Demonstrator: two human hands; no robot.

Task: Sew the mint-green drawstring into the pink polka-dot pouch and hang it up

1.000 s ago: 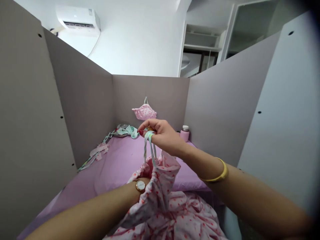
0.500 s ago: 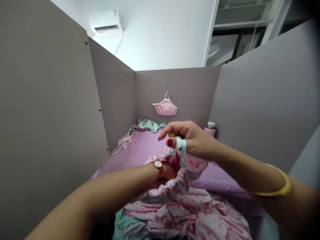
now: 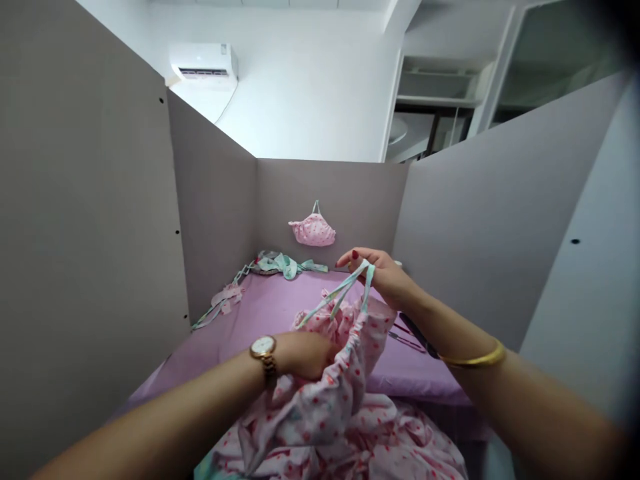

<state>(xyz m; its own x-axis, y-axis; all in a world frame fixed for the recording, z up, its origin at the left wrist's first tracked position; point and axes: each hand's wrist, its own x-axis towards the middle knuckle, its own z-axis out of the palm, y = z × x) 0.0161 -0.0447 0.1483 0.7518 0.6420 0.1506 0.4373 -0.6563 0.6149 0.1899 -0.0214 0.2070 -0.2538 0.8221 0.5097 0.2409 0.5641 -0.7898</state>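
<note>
A pink spotted gathered cloth piece (image 3: 320, 407) with pale green straps (image 3: 336, 293) hangs between my hands. My right hand (image 3: 383, 270) is closed on the straps, thumb and fingers pinched above the cloth. Inside the cloth's opening sits my left hand (image 3: 313, 355), wearing a watch at the wrist; its fingers are hidden in the folds. More pink spotted cloth (image 3: 410, 440) is heaped below, at the table's near edge.
Grey panels (image 3: 330, 183) enclose the purple-covered table (image 3: 270, 300). A small pink spotted piece (image 3: 313, 230) hangs on the back panel. Green straps (image 3: 287, 265) and pink scraps (image 3: 227, 297) lie back left. Scissors-like red handles (image 3: 407, 340) lie at right.
The view has shifted, showing more of the right panel. My left hand has drawn partly back out of the cloth, and the straps now stretch up taut to my right hand.
</note>
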